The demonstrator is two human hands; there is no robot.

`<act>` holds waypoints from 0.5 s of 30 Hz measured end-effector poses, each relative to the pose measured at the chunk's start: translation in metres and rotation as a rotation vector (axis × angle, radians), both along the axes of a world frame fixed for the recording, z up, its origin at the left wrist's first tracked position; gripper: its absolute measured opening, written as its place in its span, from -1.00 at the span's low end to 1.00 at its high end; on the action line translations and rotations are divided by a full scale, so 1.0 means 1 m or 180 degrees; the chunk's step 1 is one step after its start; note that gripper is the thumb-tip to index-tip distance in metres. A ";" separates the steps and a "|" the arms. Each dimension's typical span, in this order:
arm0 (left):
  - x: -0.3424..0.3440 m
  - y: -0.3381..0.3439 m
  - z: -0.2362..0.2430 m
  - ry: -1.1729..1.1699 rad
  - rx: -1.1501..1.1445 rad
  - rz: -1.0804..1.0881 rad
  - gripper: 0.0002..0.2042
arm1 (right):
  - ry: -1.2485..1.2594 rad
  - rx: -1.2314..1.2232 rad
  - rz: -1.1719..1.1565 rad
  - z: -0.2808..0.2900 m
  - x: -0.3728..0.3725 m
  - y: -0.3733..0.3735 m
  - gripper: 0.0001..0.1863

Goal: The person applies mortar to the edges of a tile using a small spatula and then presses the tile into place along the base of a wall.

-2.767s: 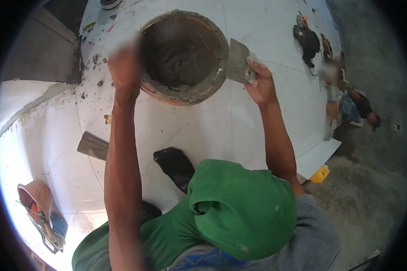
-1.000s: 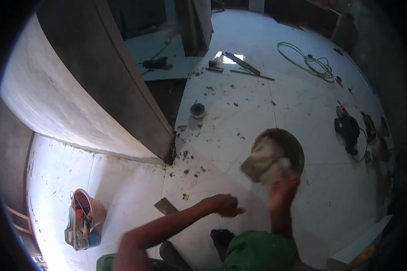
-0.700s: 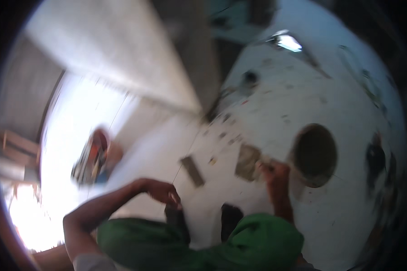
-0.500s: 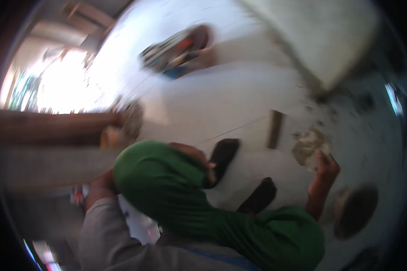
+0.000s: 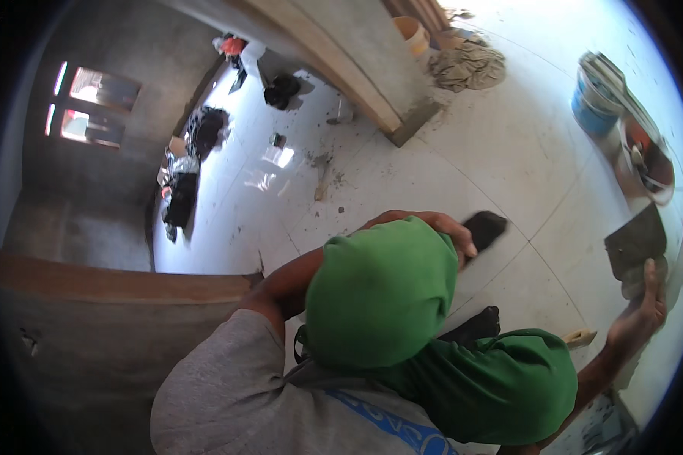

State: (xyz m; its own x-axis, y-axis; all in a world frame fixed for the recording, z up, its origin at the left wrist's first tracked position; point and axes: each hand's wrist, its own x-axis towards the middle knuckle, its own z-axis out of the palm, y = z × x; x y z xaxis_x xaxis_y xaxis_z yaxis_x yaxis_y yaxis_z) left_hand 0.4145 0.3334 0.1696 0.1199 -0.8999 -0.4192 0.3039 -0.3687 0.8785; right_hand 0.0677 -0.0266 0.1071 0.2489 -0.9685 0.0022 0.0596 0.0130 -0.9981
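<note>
A dark grey flat scraper [image 5: 636, 244] with a squared blade is held up at the right side. My right hand [image 5: 645, 315] grips its lower end, with the thumb lying along it. My left arm hooks around my raised knee in green trousers [image 5: 379, 296]. In front of that knee hangs my left hand [image 5: 454, 235], fingers loose and holding nothing that I can see. Close to it is my foot in a black sock [image 5: 484, 227]; the other black-socked foot [image 5: 474, 324] is partly behind my second knee.
A blue-and-white bucket [image 5: 590, 98] and a reddish-brown tub [image 5: 649, 159] with tools stand at far right. A crumpled cloth [image 5: 467, 64] lies by the wall end [image 5: 413, 121]. A wooden handle [image 5: 579, 339] shows near my right forearm. Bags [image 5: 182, 197] line the room at left.
My view has swung left, bringing a doorway and another room into sight. My right hand, earlier at a crumpled pale lump low on the right, now holds up the scraper.
</note>
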 end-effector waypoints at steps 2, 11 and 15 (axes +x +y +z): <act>0.020 0.020 -0.018 0.0046 0.0046 0.0276 -0.72 | 0.0357 -0.0432 0.0127 0.014 0.020 -0.008 -0.66; 0.112 0.031 -0.115 -0.0109 0.0196 0.1239 -0.72 | 0.2257 -0.0659 0.0698 0.038 0.139 -0.002 -0.67; 0.149 0.057 -0.151 -0.0144 0.1303 0.2053 -0.64 | 0.2261 -0.0912 0.1850 0.069 0.220 0.035 -0.78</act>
